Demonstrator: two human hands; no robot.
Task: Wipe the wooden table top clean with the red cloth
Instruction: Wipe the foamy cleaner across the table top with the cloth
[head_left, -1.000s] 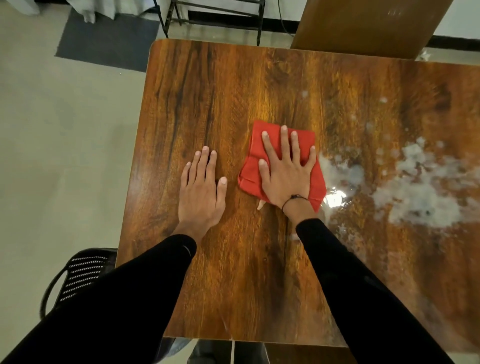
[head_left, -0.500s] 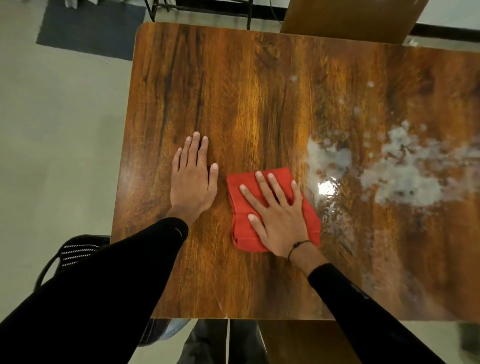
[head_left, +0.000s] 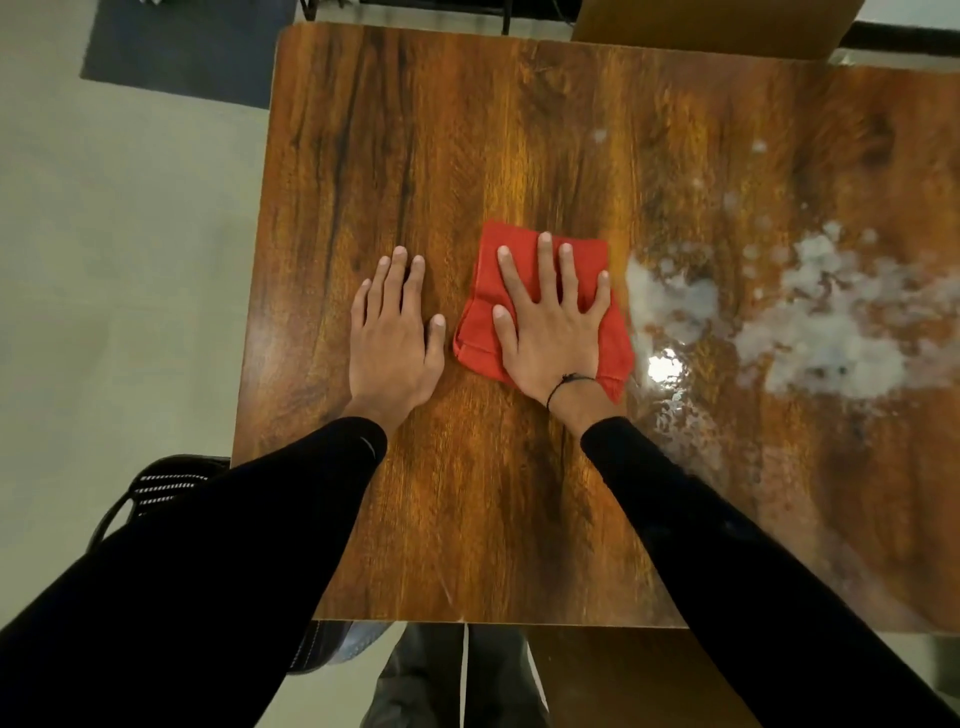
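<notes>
The folded red cloth (head_left: 485, 306) lies flat near the middle of the wooden table top (head_left: 415, 156). My right hand (head_left: 550, 327) presses down on it with fingers spread, covering most of it. My left hand (head_left: 395, 338) rests flat on the bare wood just left of the cloth, holding nothing. White foamy residue (head_left: 831, 332) and a wet shiny patch (head_left: 670, 395) cover the table to the right of the cloth.
A black mesh chair (head_left: 156, 488) stands at the table's near left corner. A dark mat (head_left: 187, 47) lies on the floor at the far left. A brown board (head_left: 701, 26) leans beyond the far edge. My legs show below the near edge.
My right hand has pushed the cloth away from me, from near the front edge back toward the middle of the table. My left hand stayed flat in place.
</notes>
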